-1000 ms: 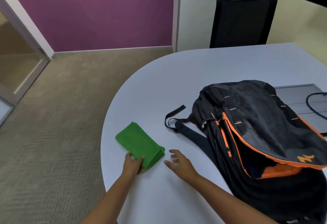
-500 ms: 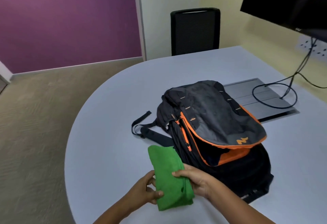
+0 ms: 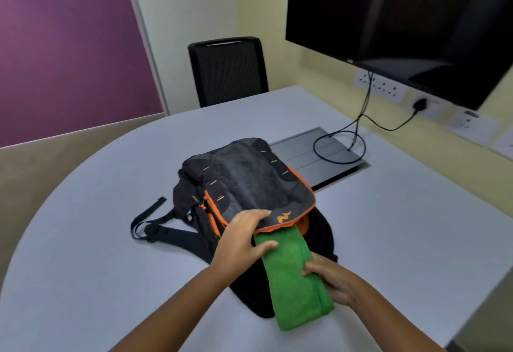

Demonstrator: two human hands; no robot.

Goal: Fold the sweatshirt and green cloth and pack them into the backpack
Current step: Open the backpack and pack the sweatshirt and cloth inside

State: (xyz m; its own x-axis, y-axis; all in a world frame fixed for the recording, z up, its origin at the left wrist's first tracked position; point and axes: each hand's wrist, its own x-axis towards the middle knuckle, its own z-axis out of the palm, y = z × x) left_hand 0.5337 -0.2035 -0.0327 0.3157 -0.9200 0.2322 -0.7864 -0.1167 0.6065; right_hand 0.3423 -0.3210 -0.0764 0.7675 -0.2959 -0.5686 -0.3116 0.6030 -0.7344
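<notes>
A: Entry. Largest item: pale grey table, rounded on its left end, filling the near half of the room. A dark wall screen hangs at far right, and a black chair stands at the table's far edge.

B: And the backpack?

A: The backpack, black with orange trim, lies mid-table, opening towards the near side, with its straps trailing left. A grey floor-box panel is set in the table just beyond it, with a black cable looped over it.

B: Cloth position?

A: The green cloth is folded into a long strip. Its far end is tucked under the orange-edged flap; its near end hangs off the bag onto the table.

B: Hands?

A: The left hand has fingers curled over the flap's edge and thumb lying on the cloth's left side. The right hand pinches the cloth's right edge, fingers closed on it.

B: Sweatshirt?

A: I cannot see it from here.
</notes>
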